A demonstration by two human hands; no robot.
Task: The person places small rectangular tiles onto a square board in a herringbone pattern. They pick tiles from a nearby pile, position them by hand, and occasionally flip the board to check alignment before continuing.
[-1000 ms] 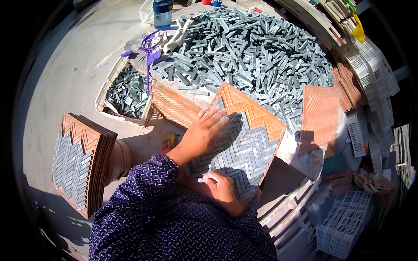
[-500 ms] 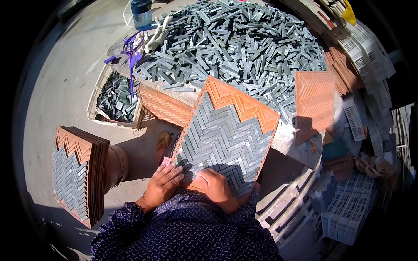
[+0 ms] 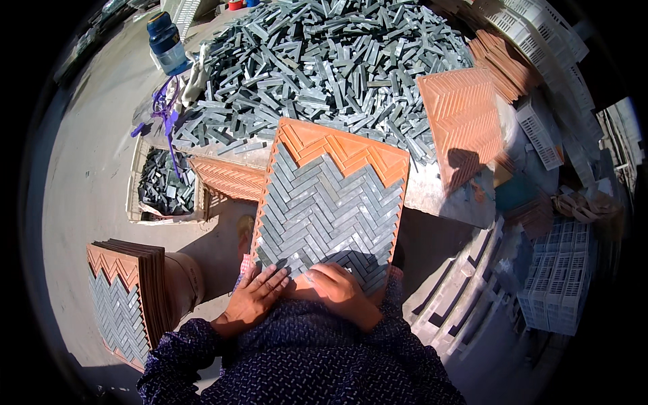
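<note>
Herringbone tray [image 3: 331,196]: 1, left hand [image 3: 255,297] flat with fingers spread, right hand [image 3: 337,289] fingers curled closed on it.

No labels, signs or screens visible; packaging only: a blue bottle [image 3: 165,42] with a dark cap stands upright at the far left edge of the tabletop [image 3: 445,196], just beside the grey strip pile. A shallow pale box [image 3: 135,202], open top, sits on the floor left of the tabletop with dark grey pieces inside; white slotted plastic crates [image 3: 557,277] are stacked at the right, more white crates [image 3: 533,34] at the upper right
</note>
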